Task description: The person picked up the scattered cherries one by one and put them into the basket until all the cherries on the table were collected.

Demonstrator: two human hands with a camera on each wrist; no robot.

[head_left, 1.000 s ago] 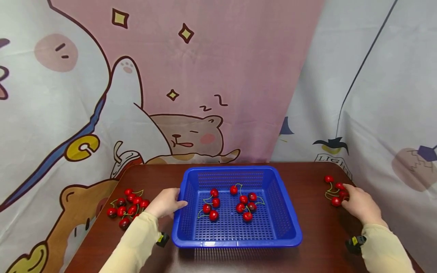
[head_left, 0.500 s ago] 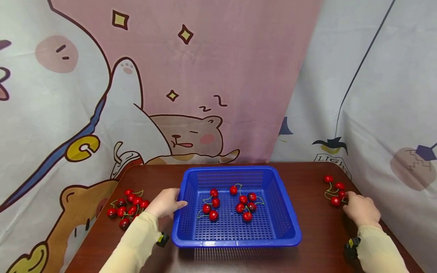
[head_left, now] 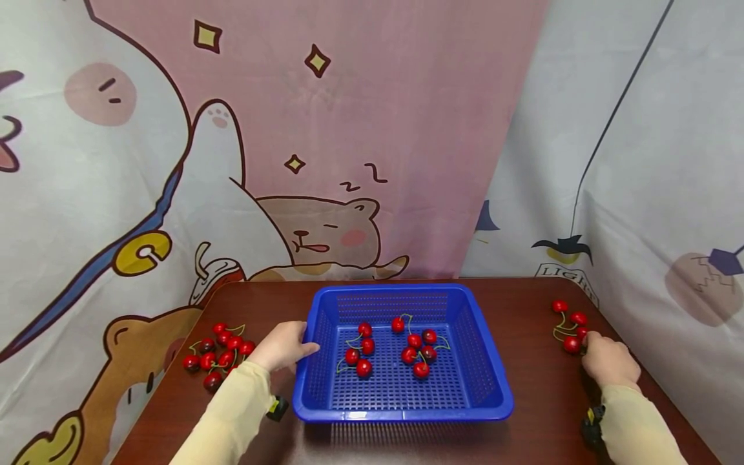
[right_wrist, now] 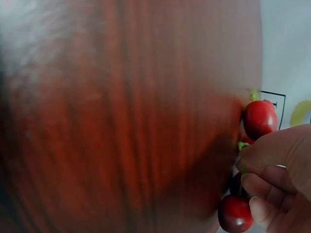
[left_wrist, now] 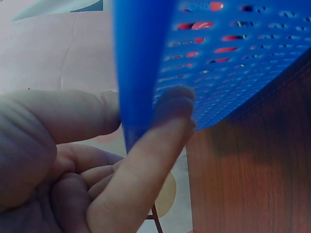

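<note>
A blue perforated plastic basket [head_left: 403, 415] stands in the middle of the table, with two groups of red cherries [head_left: 363, 368] on its floor. My left hand [head_left: 283, 347] holds its left rim; the left wrist view shows thumb and fingers [left_wrist: 146, 179] pinching the wall from both sides. At the table's right side, my right hand [head_left: 611, 361] is beside a small bunch of cherries [head_left: 572, 344]. In the right wrist view its thumb and fingertips pinch a thin green cherry stem [right_wrist: 243, 145]. A red cherry [right_wrist: 235, 213] shows right below those fingertips, and another [right_wrist: 260, 119] above.
A pile of cherries [head_left: 225, 360] with green stems lies on the table left of the basket, partly behind the left forearm. The brown wooden table [head_left: 535, 323] ends at a printed cloth [head_left: 407, 129] at the back and sides.
My right hand has drawn slightly back toward me, from over the right bunch to its near edge, its fingers closing in. The left hand and basket have stayed in place.
</note>
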